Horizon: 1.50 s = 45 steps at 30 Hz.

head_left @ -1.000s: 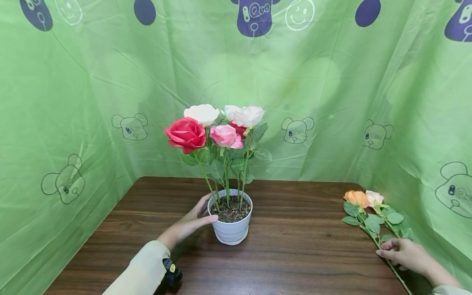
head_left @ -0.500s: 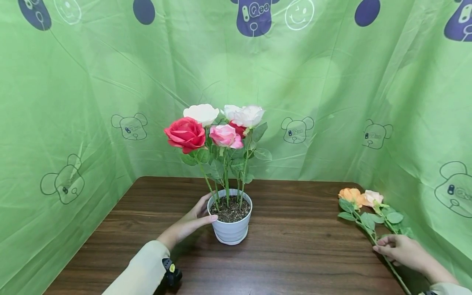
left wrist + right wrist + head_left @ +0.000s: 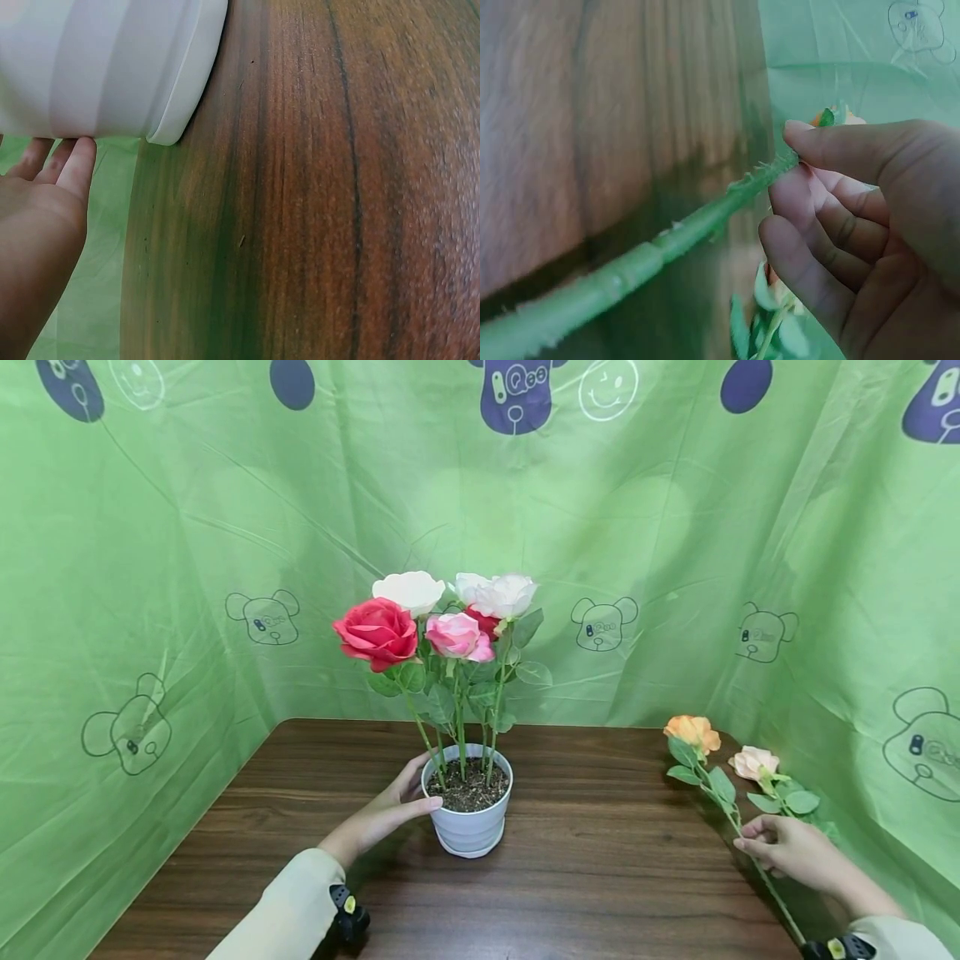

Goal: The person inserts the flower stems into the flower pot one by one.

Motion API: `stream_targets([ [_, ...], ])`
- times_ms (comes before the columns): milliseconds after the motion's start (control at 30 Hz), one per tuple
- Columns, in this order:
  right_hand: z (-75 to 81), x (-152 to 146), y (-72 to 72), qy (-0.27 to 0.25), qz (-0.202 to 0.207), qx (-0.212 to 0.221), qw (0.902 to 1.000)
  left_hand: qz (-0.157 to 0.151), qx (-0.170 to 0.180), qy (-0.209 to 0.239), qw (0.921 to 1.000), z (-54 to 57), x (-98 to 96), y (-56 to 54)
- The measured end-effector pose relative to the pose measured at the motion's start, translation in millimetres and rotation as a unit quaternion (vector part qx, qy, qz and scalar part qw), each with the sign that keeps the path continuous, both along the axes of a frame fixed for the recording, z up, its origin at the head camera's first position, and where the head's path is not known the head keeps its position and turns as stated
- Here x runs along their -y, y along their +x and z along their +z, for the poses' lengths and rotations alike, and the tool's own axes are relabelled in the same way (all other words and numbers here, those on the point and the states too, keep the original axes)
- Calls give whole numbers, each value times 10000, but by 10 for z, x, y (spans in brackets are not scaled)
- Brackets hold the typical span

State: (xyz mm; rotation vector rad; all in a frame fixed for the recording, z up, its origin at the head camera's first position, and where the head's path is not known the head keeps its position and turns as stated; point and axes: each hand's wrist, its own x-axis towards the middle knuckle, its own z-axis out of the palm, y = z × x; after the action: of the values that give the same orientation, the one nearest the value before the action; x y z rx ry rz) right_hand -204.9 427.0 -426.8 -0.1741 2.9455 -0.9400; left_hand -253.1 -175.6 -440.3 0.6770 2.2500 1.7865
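A white flowerpot [image 3: 471,832] filled with dark soil [image 3: 472,787] stands upright on the table. My left hand [image 3: 386,810] holds its left side, thumb at the front near the rim and fingers reaching round behind; fingertips meet the pot wall in the left wrist view. Out of the soil rise a red rose [image 3: 377,633], a pink rose [image 3: 459,637], white roses [image 3: 409,592] and a partly hidden red one. At the right, my right hand [image 3: 806,856] pinches the green stem [image 3: 697,229] of an orange rose [image 3: 692,732] between thumb and fingertips, its bloom pointing away from me.
A pale pink rose [image 3: 753,763] lies at the table's right edge, its stem partly behind my right hand. The brown wooden table [image 3: 600,860] is enclosed by green printed curtains [image 3: 637,527] at the back and sides.
My right hand has moved left and slightly away from me with the orange rose, whose bloom is now apart from the pale pink one. The left hand and flowerpot stay still.
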Motion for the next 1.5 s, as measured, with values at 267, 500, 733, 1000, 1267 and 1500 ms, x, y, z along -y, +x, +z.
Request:
stream_targets([
  [267, 169, 255, -48, 100, 139, -400, 9991, 7, 50, 28, 10000, 9, -3, -1],
  [500, 252, 435, -160, 33, 290, -778, 9965, 7, 42, -7, 10000, -1, -3, -11],
  [733, 325, 653, -263, -15, 371, -1125, 9930, -115, -59, 165, 9998, 5, -15, -17],
  [1000, 405, 906, -374, -116, 423, -1545, 9870, -135, -64, 167, 9997, 23, -25, -4],
  [1267, 495, 1198, -477, -134, 481, -2192, 9744, -135, -74, 175, 9997, 5, -12, -20],
  [1500, 597, 1465, -526, -530, 791, -2384, 9665, -63, -15, 87, 9999, 16, -14, -4],
])
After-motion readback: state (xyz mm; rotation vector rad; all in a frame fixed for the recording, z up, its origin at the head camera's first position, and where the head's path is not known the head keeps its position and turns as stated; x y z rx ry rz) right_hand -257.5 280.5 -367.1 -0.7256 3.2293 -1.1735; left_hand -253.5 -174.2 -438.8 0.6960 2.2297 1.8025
